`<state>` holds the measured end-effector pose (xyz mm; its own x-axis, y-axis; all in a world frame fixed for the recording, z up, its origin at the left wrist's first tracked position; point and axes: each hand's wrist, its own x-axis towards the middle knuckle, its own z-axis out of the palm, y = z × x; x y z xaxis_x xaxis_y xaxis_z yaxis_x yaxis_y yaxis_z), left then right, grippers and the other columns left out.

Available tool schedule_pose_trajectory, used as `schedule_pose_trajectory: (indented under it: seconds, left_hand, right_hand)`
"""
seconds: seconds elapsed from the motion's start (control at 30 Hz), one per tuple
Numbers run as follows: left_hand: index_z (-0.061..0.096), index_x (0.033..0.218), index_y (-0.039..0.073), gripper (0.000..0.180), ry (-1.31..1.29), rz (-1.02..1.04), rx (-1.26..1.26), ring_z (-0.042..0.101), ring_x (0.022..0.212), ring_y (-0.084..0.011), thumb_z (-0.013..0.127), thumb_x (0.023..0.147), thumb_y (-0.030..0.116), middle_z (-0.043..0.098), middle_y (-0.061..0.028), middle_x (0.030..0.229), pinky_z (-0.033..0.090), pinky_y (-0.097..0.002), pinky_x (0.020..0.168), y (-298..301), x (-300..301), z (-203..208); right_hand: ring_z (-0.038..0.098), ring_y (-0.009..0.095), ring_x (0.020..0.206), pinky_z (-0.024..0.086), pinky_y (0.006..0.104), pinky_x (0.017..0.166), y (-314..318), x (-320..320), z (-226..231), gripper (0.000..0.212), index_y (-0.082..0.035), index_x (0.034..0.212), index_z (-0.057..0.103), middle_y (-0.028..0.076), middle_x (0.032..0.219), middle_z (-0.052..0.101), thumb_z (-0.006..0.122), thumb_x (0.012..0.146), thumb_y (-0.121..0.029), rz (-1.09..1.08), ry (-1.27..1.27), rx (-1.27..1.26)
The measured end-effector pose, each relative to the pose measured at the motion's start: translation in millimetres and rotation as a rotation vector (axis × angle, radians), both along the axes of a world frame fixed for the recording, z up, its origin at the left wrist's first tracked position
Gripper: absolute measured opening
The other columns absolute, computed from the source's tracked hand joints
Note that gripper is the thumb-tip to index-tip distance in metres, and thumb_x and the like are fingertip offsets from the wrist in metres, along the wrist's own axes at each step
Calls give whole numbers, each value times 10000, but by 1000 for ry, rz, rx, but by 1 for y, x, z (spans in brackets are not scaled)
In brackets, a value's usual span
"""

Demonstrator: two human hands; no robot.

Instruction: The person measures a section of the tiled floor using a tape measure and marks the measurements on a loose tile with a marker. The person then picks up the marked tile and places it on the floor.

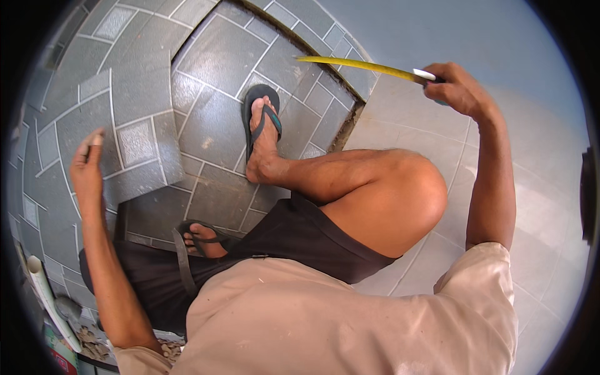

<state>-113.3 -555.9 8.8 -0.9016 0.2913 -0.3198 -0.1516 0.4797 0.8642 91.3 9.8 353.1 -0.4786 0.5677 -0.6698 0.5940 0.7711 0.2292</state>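
At the upper right my right hand (459,90) is closed around a tape measure, whose case is mostly hidden by the fingers. A small white piece (425,74) sticks out by the fingers. The yellow tape blade (359,64) reaches left from the hand, over the dark gap at the edge of the grey patterned tiles. On the left side, my left hand (87,165) is over a grey tile (140,140) with white lines, fingers extended upward and nothing seen in them. Whether the fingertips touch the tile, I cannot tell.
My sandalled foot (262,128) stands on the lower patterned tiles (219,56); the other sandal (203,237) is nearer. A long dark gap (347,128) borders them. Pale floor tiles (537,231) lie right, beside a grey-blue wall (462,31). A white pipe (53,303) and rubble (92,344) lie lower left.
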Motion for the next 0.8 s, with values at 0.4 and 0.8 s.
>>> schedule_pose_trajectory:
  seconds: [0.4,0.8]
  left_hand:
    - [598,1489,227,620,491,-129,-980,510,1435,-318,490,1024,623,535,-57,1570,414,-429,1178,-60,-27,-76]
    - [602,1483,282,627,530,-190,-1085,586,1364,-296,502,993,659,576,8,1532,467,-432,1120,-68,-32,-66]
  right_hand:
    - [705,316,877,541,431,824,46,54,-57,403,-54,1060,790,155,902,752,664,738,-261,15,-457,403]
    - [719,325,1007,532,422,918,97,64,-122,439,-89,1103,802,147,1032,772,647,746,-291,1,-512,414]
